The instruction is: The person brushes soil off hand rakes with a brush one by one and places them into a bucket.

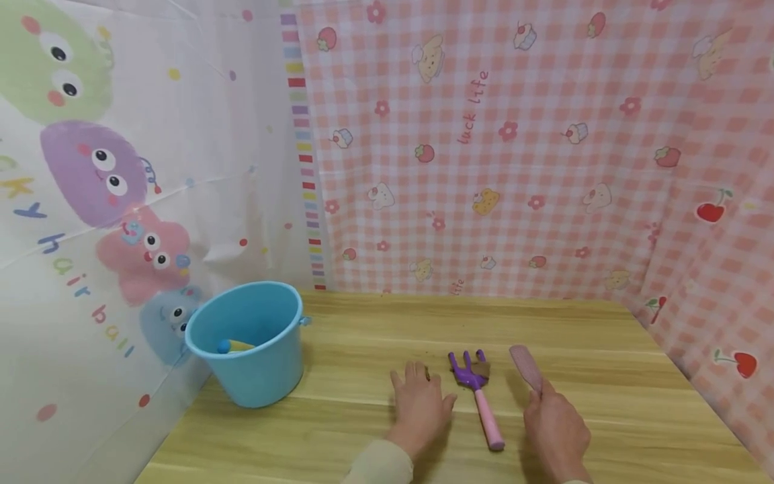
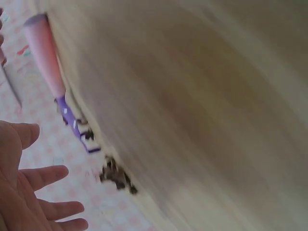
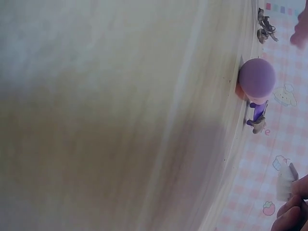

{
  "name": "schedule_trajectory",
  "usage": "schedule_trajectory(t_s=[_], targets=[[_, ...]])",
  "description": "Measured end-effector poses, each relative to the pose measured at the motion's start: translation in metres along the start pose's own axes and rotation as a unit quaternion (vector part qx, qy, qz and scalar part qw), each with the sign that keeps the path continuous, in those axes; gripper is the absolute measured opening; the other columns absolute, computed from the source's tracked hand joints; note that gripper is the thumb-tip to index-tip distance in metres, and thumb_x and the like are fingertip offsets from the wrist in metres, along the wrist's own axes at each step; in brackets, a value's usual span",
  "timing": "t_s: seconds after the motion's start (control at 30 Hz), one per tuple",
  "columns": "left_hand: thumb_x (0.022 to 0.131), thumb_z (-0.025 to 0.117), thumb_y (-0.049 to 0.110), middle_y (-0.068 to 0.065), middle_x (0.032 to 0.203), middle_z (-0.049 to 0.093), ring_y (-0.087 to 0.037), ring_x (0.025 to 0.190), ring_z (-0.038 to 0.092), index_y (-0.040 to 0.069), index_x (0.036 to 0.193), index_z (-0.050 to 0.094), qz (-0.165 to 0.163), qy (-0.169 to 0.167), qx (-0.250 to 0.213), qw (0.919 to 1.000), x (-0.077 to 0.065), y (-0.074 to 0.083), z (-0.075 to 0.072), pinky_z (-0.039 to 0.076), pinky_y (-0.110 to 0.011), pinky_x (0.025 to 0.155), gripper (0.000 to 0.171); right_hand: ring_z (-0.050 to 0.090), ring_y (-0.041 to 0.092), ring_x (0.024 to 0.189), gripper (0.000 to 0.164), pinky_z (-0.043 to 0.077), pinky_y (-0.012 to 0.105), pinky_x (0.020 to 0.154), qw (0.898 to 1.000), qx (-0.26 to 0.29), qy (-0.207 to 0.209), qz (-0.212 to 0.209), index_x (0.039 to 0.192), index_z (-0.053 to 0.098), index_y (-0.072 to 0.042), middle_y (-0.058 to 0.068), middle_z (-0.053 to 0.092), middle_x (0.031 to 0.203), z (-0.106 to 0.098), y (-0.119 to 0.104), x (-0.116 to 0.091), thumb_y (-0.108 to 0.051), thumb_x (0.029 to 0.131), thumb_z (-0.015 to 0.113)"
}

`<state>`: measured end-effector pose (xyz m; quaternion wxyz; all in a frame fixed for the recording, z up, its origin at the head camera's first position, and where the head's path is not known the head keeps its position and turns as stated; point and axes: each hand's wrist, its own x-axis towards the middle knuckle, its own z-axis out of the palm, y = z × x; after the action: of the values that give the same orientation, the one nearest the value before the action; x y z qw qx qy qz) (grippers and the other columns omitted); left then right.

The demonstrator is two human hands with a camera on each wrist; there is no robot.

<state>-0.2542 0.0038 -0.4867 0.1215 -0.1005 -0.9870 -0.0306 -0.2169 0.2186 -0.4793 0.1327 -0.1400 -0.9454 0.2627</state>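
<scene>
My left hand spreads its fingers low over the wood, and a brown dried-leaf clump lies just beyond the fingertips. The clump is mostly hidden behind that hand in the head view. Between the two hands lies a toy garden fork with purple tines and a pink handle. A brown leaf piece shows at its tines. With curled fingers my right hand grips a flat, pinkish tool with a textured head, raised above the table; its exact kind I cannot tell.
A light-blue bucket stands at the left, with a blue-and-yellow thing inside. The wooden tabletop meets a pink checked cloth at the back and right. A white printed sheet hangs on the left.
</scene>
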Motion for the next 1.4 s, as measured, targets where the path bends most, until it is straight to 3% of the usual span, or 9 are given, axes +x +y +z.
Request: schedule_trajectory(t_s=[0.17, 0.33, 0.47, 0.57, 0.73, 0.9, 1.07, 1.4], targets=[[0.094, 0.050, 0.064, -0.018, 0.145, 0.048, -0.037, 0.137, 0.039, 0.020, 0.127, 0.068, 0.001, -0.036, 0.014, 0.9993, 0.006, 0.022, 0.005, 0.028, -0.064, 0.107, 0.057, 0.062, 0.053, 0.084, 0.043, 0.047, 0.058, 0.058, 1.000, 0.003, 0.013, -0.005, 0.137, 0.049, 0.001, 0.032, 0.063, 0.107, 0.000, 0.002, 0.000, -0.023, 0.101, 0.046], [0.094, 0.047, 0.065, -0.015, 0.142, 0.052, -0.036, 0.136, 0.040, 0.022, 0.124, 0.070, 0.005, -0.029, 0.022, 0.9993, 0.012, 0.039, 0.008, 0.029, -0.063, 0.107, 0.057, 0.062, 0.051, 0.082, 0.043, 0.046, 0.057, 0.058, 1.000, 0.005, 0.020, -0.006, 0.137, 0.050, 0.001, 0.032, 0.063, 0.106, -0.001, 0.003, -0.002, -0.022, 0.100, 0.046], [0.091, 0.043, 0.074, -0.012, 0.145, 0.051, -0.032, 0.137, 0.040, 0.023, 0.125, 0.069, 0.007, -0.031, 0.052, 0.9982, 0.016, 0.054, 0.007, 0.029, -0.061, 0.108, 0.067, 0.063, 0.046, 0.078, 0.044, 0.045, 0.053, 0.056, 1.000, 0.007, 0.012, -0.002, 0.139, 0.048, 0.001, 0.031, 0.063, 0.104, -0.003, 0.004, -0.001, -0.023, 0.101, 0.045], [0.085, 0.035, 0.083, -0.009, 0.149, 0.047, -0.029, 0.141, 0.036, 0.023, 0.129, 0.067, 0.004, -0.049, 0.087, 0.9950, 0.016, 0.066, 0.007, 0.026, -0.061, 0.110, 0.081, 0.062, 0.041, 0.074, 0.045, 0.044, 0.050, 0.053, 1.000, 0.006, 0.003, 0.000, 0.140, 0.047, 0.001, 0.030, 0.063, 0.100, -0.004, 0.005, -0.001, -0.022, 0.101, 0.045], [0.081, 0.022, 0.088, -0.008, 0.155, 0.038, -0.030, 0.146, 0.027, 0.028, 0.131, 0.065, -0.004, -0.094, 0.130, 0.9871, 0.018, 0.079, 0.008, 0.021, -0.064, 0.110, 0.089, 0.062, 0.042, 0.074, 0.044, 0.044, 0.050, 0.053, 1.000, 0.005, -0.001, -0.001, 0.140, 0.046, 0.001, 0.029, 0.063, 0.099, -0.004, 0.006, 0.001, -0.023, 0.102, 0.044], [0.082, 0.035, 0.086, -0.005, 0.155, 0.039, -0.029, 0.145, 0.028, 0.034, 0.125, 0.067, -0.008, -0.119, 0.148, 0.9817, 0.020, 0.085, 0.009, 0.023, -0.062, 0.111, 0.075, 0.061, 0.039, 0.073, 0.045, 0.044, 0.049, 0.054, 1.000, 0.007, -0.004, 0.003, 0.140, 0.046, 0.000, 0.029, 0.063, 0.099, -0.004, 0.007, 0.001, -0.023, 0.102, 0.044], [0.086, 0.052, 0.073, -0.006, 0.151, 0.044, -0.028, 0.142, 0.034, 0.032, 0.123, 0.069, -0.016, -0.121, 0.156, 0.9802, 0.021, 0.083, 0.012, 0.026, -0.059, 0.110, 0.058, 0.062, 0.044, 0.075, 0.044, 0.045, 0.051, 0.054, 1.000, 0.010, 0.009, 0.002, 0.139, 0.048, 0.000, 0.030, 0.064, 0.100, -0.003, 0.007, 0.001, -0.023, 0.102, 0.044], [0.089, 0.059, 0.058, -0.005, 0.148, 0.048, -0.027, 0.140, 0.038, 0.030, 0.128, 0.066, -0.017, -0.106, 0.182, 0.9775, 0.020, 0.070, 0.016, 0.028, -0.060, 0.110, 0.049, 0.062, 0.047, 0.077, 0.045, 0.045, 0.053, 0.055, 1.000, 0.012, 0.010, 0.000, 0.138, 0.049, 0.001, 0.032, 0.063, 0.103, -0.002, 0.004, 0.000, -0.023, 0.101, 0.045]])
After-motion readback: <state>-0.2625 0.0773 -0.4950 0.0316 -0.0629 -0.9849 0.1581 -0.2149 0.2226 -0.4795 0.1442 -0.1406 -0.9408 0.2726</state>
